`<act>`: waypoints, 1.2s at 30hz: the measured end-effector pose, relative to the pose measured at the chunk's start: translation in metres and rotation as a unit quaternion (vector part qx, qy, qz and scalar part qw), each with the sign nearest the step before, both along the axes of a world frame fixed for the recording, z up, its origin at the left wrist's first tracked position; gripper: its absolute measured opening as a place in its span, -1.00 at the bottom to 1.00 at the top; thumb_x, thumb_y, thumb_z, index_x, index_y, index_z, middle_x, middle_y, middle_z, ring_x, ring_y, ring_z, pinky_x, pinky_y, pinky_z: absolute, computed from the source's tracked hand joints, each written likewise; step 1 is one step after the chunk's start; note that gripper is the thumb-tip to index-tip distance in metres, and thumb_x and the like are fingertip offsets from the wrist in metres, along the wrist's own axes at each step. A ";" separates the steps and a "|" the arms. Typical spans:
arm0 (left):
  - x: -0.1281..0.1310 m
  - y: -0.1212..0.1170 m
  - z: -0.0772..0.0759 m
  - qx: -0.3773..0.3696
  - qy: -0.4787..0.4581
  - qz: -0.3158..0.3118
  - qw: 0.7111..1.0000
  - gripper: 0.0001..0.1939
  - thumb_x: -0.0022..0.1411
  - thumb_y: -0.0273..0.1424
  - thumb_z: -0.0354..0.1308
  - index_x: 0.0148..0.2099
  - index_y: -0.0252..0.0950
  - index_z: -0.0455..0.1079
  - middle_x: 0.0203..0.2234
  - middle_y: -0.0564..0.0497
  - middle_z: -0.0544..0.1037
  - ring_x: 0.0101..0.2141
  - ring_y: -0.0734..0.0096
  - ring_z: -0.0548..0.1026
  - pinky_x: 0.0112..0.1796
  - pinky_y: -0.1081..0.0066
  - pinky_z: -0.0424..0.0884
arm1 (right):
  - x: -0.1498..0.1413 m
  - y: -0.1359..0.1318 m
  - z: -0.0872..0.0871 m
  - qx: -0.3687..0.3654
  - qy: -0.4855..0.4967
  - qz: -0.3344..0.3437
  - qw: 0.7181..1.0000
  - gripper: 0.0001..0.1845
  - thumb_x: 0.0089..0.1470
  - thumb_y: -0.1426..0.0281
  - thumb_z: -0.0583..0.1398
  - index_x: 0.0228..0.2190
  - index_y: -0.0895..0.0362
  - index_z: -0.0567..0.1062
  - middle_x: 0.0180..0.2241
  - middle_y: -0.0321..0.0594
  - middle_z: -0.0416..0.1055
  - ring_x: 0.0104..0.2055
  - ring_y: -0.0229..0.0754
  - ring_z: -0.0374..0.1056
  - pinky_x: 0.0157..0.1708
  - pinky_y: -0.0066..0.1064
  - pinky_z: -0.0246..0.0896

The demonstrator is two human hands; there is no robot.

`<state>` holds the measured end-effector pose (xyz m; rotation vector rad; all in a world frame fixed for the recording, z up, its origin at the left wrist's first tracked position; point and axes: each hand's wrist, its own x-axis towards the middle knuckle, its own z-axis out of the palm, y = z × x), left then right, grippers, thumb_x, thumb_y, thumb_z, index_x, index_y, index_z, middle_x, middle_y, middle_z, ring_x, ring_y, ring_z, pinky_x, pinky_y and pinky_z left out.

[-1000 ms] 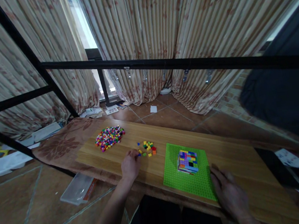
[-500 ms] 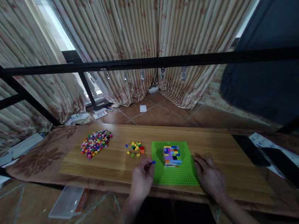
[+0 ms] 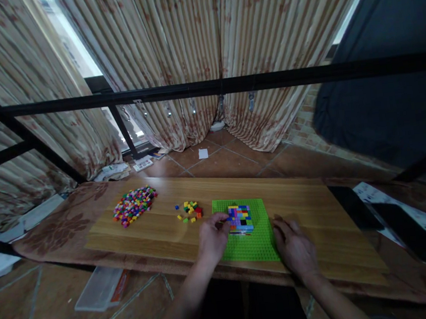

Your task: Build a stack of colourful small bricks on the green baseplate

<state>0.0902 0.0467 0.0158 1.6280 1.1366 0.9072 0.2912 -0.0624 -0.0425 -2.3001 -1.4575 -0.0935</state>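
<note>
One blue brick (image 3: 228,219) was pinched by the left hand (image 3: 212,237) beside the block (image 3: 243,221) on the green plate (image 3: 247,252); the right hand (image 3: 296,247) was held loosely spread at its right edge. Unreadably small print was seen on a card (image 3: 143,164).

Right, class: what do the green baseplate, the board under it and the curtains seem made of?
Green baseplate: probably moulded plastic, evenly coloured and studded. Board: wood or wood-look laminate, smooth, with visible grain and slight sheen. Curtains: probably fabric, matte, hanging in soft folds.
</note>
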 end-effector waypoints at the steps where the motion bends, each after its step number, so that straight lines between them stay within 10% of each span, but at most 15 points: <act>1: 0.000 -0.001 0.002 -0.004 -0.003 -0.002 1.000 -0.87 0.10 -0.45 0.13 -0.29 -0.29 0.50 -0.44 0.04 0.57 -0.43 0.43 0.46 -0.34 0.46 0.36 | 0.001 0.000 -0.001 0.006 0.006 0.003 1.000 -0.66 0.23 0.30 -0.03 -0.09 0.06 0.45 -0.05 -0.15 0.39 -0.25 -0.13 0.41 -0.27 -0.30 0.30; 11: -0.003 -0.026 0.025 -0.043 -0.079 -0.039 0.995 -0.86 0.14 -0.39 0.16 -0.25 -0.28 0.48 -0.37 0.02 0.58 -0.34 0.40 0.49 -0.28 0.45 0.37 | -0.018 -0.009 0.029 0.217 0.249 0.046 0.943 -0.66 0.18 0.20 0.04 -0.17 0.12 0.49 -0.18 -0.09 0.45 -0.14 -0.09 0.38 -0.12 -0.24 0.29; 17: -0.001 -0.050 0.024 -0.069 -0.091 -0.084 0.990 -0.87 0.13 -0.40 0.16 -0.26 -0.26 0.49 -0.34 0.01 0.58 -0.30 0.38 0.50 -0.21 0.44 0.38 | -0.072 -0.018 0.063 0.193 0.331 0.159 0.910 -0.72 0.16 0.26 0.11 -0.11 0.00 0.50 -0.15 -0.18 0.45 -0.10 -0.14 0.39 -0.11 -0.31 0.31; 36: 0.008 -0.057 0.021 -0.292 -0.265 -0.067 0.917 -0.80 -0.04 -0.34 0.29 -0.33 -0.31 0.44 -0.49 0.04 0.55 -0.49 0.53 0.42 -0.41 0.52 0.30 | -0.083 -0.016 0.061 0.172 0.429 0.116 0.879 -0.75 0.07 0.26 0.21 -0.21 0.06 0.54 -0.36 -0.23 0.47 -0.31 -0.20 0.39 -0.31 -0.40 0.34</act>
